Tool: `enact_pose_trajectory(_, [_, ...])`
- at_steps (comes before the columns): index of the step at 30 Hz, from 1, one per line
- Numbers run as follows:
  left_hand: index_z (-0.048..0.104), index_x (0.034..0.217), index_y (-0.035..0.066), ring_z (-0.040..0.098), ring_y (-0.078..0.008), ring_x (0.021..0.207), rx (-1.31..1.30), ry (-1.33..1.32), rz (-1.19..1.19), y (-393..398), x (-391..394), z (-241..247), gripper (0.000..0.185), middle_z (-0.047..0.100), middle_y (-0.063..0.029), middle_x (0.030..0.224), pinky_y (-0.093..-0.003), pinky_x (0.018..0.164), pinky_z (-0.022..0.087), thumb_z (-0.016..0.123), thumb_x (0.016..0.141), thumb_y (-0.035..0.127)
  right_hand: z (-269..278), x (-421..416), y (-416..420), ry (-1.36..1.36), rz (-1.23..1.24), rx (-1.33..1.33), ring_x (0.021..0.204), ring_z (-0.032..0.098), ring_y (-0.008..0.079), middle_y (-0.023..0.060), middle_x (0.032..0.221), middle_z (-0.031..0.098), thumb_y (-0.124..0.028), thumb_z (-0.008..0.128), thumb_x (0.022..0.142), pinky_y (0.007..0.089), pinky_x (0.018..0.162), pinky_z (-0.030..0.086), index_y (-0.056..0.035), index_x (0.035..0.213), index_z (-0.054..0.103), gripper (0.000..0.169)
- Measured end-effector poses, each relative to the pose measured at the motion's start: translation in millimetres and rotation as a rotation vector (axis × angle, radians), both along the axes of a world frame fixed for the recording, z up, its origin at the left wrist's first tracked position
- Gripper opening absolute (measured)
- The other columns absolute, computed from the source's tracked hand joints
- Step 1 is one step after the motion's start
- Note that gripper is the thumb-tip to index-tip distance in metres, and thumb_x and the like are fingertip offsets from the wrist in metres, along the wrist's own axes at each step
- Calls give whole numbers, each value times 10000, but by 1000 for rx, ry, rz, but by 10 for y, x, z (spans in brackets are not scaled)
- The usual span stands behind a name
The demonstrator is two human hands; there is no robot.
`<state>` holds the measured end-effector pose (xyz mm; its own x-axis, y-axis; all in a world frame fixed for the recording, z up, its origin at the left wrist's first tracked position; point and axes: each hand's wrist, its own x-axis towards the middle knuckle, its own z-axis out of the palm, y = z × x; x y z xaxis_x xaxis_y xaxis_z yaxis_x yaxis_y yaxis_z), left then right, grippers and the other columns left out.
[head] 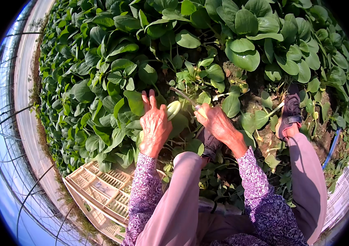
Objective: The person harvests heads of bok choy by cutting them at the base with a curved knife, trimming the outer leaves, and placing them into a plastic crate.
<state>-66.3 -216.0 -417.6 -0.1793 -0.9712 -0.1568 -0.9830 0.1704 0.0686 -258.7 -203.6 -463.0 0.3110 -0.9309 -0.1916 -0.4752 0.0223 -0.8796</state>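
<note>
My left hand (154, 124) is closed around a leafy green plant with a pale, thick base (173, 110), which sticks out on its right side; two of its fingers point forward beside the leaves. My right hand (216, 121) grips the light-coloured handle (202, 112) of a small tool with a thin metal blade (183, 96). The blade points up and left, above the pale plant base. Around both hands stand broad-leaved green vegetables (245, 21), with small leaves and bare soil between them.
A cream plastic crate (109, 187) stands at the lower left, another slatted crate (344, 192) at the lower right. My shoes (290, 107) are among the plants. A blue hose or pipe (331, 149) lies at right. Greenhouse framing (6, 120) curves along the left.
</note>
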Motion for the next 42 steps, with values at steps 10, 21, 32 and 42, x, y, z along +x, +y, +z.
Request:
enact_pose_trajectory(10, [681,849,79,499,-291,1032,154,-67,124,167,470,63,253,545,-52,1209,-363,811,487,679,623,192,-654,312,-125,9,140,-696,911,552,208,53,1065,538,-153,623,795,280,752,473,-71,1182,496,415])
enact_pose_trajectory(21, [662,980,73,559,-286,950,218,248,398,195,782,50,308,607,-52,1097,-367,800,456,606,719,227,-585,326,19,515,304,-1037,767,473,206,94,855,448,-149,544,832,290,694,422,-51,1046,503,239])
enact_pose_trajectory(32, [601,1071,62,579,-328,864,226,318,519,199,806,34,416,605,-172,938,-401,768,442,631,735,304,-594,142,319,133,311,-665,832,533,203,38,935,532,-144,617,796,339,711,453,-86,983,582,200])
enact_pose_trajectory(42, [609,994,25,596,-322,824,148,229,470,167,663,21,384,614,-174,881,-398,737,443,633,770,336,-689,407,2,181,317,-584,691,545,250,136,773,465,-146,585,803,356,601,454,14,1009,541,265])
